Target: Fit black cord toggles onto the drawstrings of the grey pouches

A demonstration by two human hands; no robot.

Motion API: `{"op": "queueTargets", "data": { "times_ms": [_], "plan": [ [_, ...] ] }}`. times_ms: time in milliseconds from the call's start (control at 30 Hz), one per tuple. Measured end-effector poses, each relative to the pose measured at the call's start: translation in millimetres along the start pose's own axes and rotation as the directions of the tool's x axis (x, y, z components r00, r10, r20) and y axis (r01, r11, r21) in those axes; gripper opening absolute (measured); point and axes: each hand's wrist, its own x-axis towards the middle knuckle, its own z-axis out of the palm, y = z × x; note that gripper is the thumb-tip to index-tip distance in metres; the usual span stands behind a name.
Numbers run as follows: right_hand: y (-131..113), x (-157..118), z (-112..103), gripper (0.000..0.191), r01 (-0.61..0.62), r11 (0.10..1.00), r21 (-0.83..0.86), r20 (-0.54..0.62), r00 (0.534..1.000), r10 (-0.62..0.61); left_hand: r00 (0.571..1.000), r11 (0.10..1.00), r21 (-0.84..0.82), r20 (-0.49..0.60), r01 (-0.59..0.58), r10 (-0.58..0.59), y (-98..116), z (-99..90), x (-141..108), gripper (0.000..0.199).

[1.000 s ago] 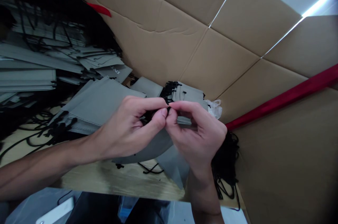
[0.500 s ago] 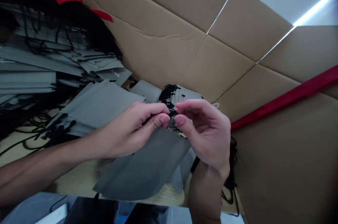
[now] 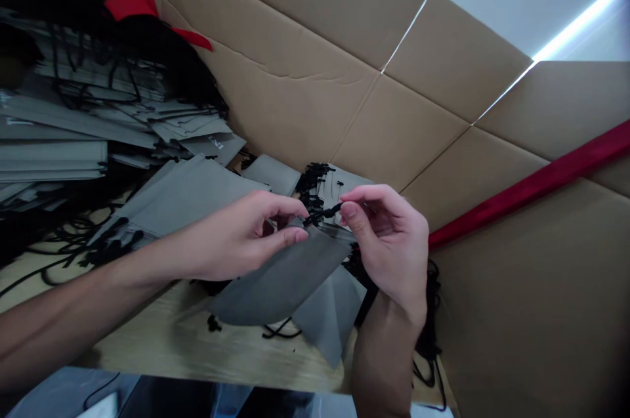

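A knotted black cord [image 3: 331, 212] stretches between my two hands at the middle of the view. My right hand [image 3: 388, 241] pinches its right end between thumb and index finger. My left hand [image 3: 251, 234] has thumb and fingertips closed around the cord's left part, at the top of a grey fabric pouch [image 3: 290, 280]. The pouch hangs tilted below the hands, over the tabletop. Another grey pouch [image 3: 331, 316] lies beneath it, to the right.
Stacked grey pouches [image 3: 187, 191] with black cords lie to the left, and a higher pile [image 3: 54, 149] rises behind them. More pouches [image 3: 352, 178] stand against the cardboard wall [image 3: 295, 103]. A red strip [image 3: 531, 182] crosses the cardboard at right. The wooden tabletop [image 3: 162, 339] ends near me.
My hands have drawn slightly apart, so more of the black cord shows between them. The hanging pouch has swung up and right, uncovering tabletop and a loose cord below.
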Motion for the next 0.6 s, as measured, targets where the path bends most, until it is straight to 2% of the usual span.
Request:
{"op": "queueTargets", "data": {
  "times_ms": [67,133,233,300,367,433,500,600],
  "plan": [
    [2,1,-5,0.016,0.0,1.0,-0.006,0.039,0.999,0.0,1.0,0.999,-0.024,0.015,0.024,-0.024,0,-0.9,2,0.03],
    [5,2,-14,0.035,-0.02,0.999,-0.048,0.125,0.992,0.026,1.0,0.998,-0.051,-0.003,0.024,-0.024,2,-2.1,3,0.031],
    [13,5,-31,0.058,-0.018,0.98,-0.198,0.34,0.937,0.086,0.999,0.992,-0.122,-0.049,0.014,-0.021,4,-5.5,4,0.027],
    [18,7,-42,0.049,-0.041,0.955,-0.294,0.473,0.862,0.183,0.996,0.987,-0.159,-0.09,0.008,-0.022,4,-9.6,5,0.022],
    [24,8,-49,0.031,-0.104,0.937,-0.333,0.532,0.8,0.278,0.987,0.984,-0.177,-0.156,0.006,-0.034,3,-14.9,7,0.016],
    [29,9,-54,0.03,-0.172,0.935,-0.309,0.512,0.799,0.316,0.978,0.981,-0.192,-0.205,0.007,-0.047,2,-19.6,8,0.015],
    [34,9,-57,0.034,-0.215,0.943,-0.254,0.431,0.848,0.31,0.975,0.979,-0.201,-0.213,0.016,-0.06,1,-21.1,7,0.02],
    [42,8,-63,0.037,-0.285,0.945,-0.162,0.247,0.915,0.319,0.987,0.979,-0.201,-0.153,0.024,-0.056,2,-14.2,2,0.036]
  ]
}}
